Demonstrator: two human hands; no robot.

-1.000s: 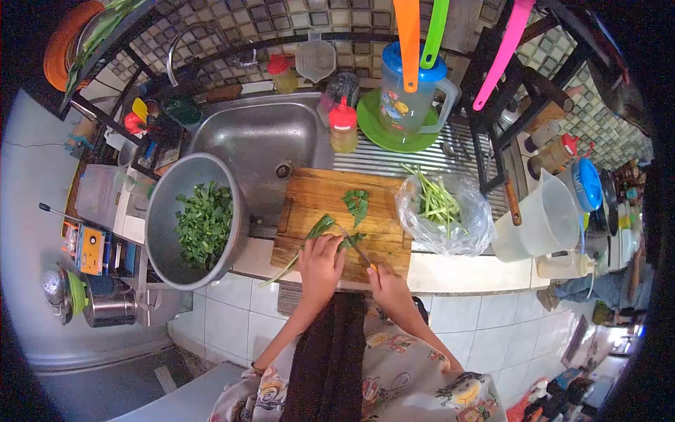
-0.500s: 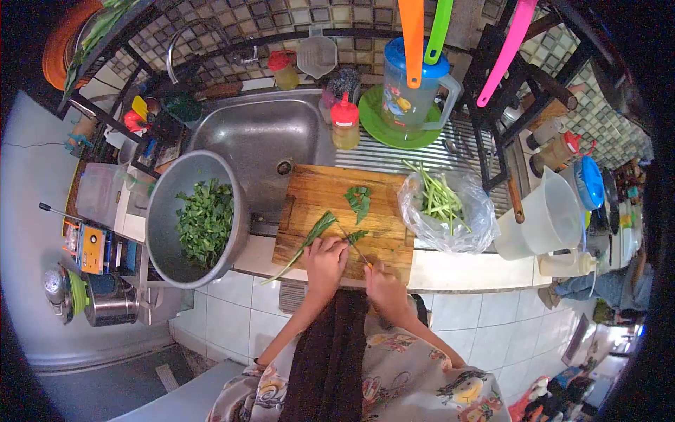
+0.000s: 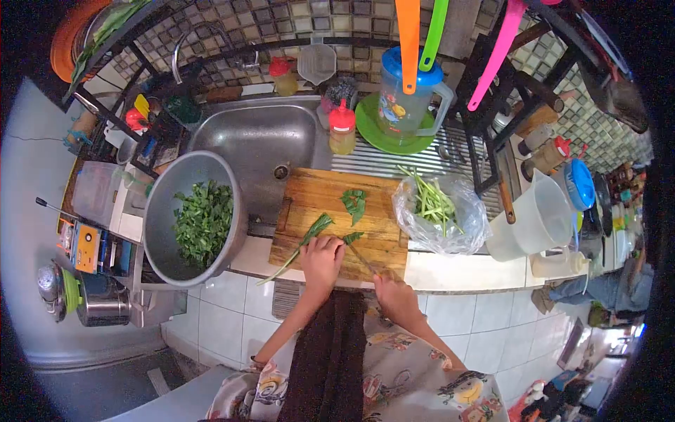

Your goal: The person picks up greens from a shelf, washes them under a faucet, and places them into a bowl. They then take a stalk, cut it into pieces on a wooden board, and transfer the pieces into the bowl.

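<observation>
My left hand is closed over a leafy green stalk on the wooden cutting board, pressing it down. The stalk's pale end reaches past the board's left front edge. In my right hand is a knife, gripped by its handle, its blade pointing at the leaf beside my left fingers. A cut piece of leaf lies farther back on the board. To the left, a grey basin contains chopped greens. A clear plastic bag at right holds pale green stems.
Behind the board are a steel sink, a red-capped bottle and a blue-lidded pitcher on a green plate. Colourful utensil handles hang overhead. A translucent measuring jug stands at right.
My right hand has shifted slightly, and the knife lies at a slightly different angle by the leaf. My left hand keeps hold of the stalk. The whole view has moved a little.
</observation>
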